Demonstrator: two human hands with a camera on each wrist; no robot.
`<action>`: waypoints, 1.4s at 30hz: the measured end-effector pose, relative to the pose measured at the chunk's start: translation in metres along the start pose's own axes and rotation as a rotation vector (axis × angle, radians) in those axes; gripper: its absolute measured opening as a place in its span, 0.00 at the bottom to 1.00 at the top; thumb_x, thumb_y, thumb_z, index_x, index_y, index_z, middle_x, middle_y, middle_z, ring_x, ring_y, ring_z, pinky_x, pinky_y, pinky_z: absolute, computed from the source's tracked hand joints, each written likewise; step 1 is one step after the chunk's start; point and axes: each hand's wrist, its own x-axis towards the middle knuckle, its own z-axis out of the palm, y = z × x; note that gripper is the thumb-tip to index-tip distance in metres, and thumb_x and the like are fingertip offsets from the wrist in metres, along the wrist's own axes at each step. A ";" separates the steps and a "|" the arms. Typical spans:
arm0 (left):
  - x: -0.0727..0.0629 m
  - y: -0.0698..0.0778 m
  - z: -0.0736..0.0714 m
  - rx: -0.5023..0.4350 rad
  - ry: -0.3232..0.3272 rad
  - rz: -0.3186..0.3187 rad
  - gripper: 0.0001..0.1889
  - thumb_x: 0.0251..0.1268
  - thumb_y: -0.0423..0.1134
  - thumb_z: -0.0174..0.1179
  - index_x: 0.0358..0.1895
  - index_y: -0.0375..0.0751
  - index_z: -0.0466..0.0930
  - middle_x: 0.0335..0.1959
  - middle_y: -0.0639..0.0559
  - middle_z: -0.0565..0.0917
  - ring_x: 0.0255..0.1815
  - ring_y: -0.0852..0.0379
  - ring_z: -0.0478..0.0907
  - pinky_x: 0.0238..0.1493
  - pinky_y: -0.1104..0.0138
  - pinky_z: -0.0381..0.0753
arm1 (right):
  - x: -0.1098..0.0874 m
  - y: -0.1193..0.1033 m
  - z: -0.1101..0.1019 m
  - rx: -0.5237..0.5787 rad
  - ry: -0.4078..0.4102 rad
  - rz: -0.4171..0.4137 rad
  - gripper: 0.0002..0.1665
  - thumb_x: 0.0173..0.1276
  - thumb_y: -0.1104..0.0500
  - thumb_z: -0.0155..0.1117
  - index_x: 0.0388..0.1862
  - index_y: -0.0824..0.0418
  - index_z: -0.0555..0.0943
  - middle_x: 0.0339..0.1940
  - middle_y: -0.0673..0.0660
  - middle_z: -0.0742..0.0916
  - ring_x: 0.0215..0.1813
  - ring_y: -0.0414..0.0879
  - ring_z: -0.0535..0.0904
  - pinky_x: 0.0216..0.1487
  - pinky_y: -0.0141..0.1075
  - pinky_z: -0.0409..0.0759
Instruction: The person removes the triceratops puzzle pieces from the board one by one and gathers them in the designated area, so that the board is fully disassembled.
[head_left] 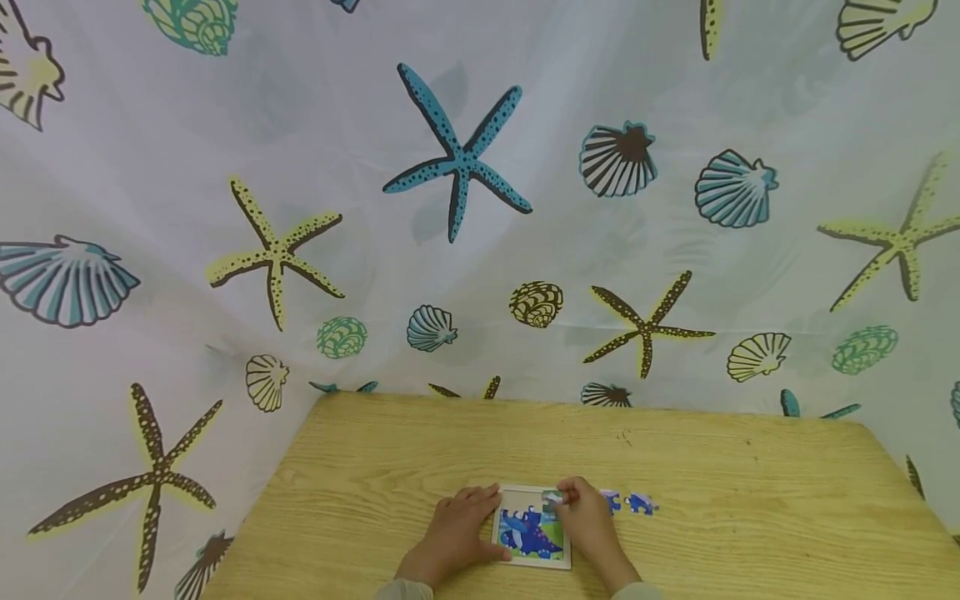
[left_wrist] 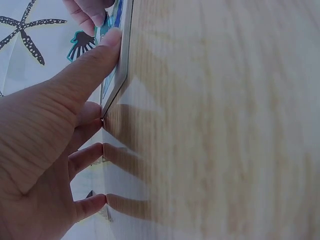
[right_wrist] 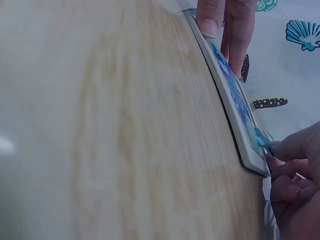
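Note:
A jigsaw puzzle tray [head_left: 534, 563] with a pale rim lies on the wooden table, its lower part filled with a picture of a blue-purple dinosaur. My left hand [head_left: 459, 533] holds the tray along its left side, thumb over the near-left rim and fingers spread toward the far-left corner. In the left wrist view, the outer fingertips [left_wrist: 90, 206] rest on the tabletop. At the far-right corner, my right hand [head_left: 588, 521] pinches a teal jigsaw piece [right_wrist: 262, 139] between thumb and forefinger, tilted over the rim. Bare backing shows in the tray's upper left.
Loose jigsaw pieces, including a blue-purple one [head_left: 642, 502], lie on the table right of the tray, partly behind my right hand. The wooden table [head_left: 360, 467] extends around them. A white curtain [head_left: 525, 258] printed with starfish and shells hangs behind and at the sides.

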 end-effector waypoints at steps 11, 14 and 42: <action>-0.001 -0.001 0.001 0.013 0.014 0.019 0.46 0.44 0.66 0.66 0.66 0.44 0.69 0.69 0.52 0.68 0.67 0.47 0.64 0.59 0.44 0.64 | 0.000 0.003 -0.008 0.165 0.134 0.061 0.08 0.60 0.68 0.63 0.39 0.67 0.80 0.32 0.55 0.83 0.34 0.43 0.76 0.32 0.29 0.76; -0.002 -0.001 0.001 0.012 0.017 0.018 0.46 0.43 0.66 0.66 0.66 0.44 0.69 0.69 0.52 0.68 0.67 0.47 0.64 0.59 0.44 0.64 | 0.001 0.004 -0.013 0.165 0.149 0.060 0.09 0.59 0.67 0.64 0.39 0.68 0.81 0.32 0.55 0.83 0.35 0.43 0.77 0.33 0.30 0.76; -0.003 0.002 -0.002 -0.024 0.026 0.016 0.45 0.43 0.64 0.68 0.66 0.42 0.70 0.68 0.51 0.69 0.66 0.46 0.64 0.58 0.43 0.64 | 0.005 0.037 -0.088 0.198 0.145 0.202 0.15 0.65 0.62 0.62 0.47 0.69 0.79 0.37 0.56 0.84 0.36 0.41 0.76 0.32 0.26 0.75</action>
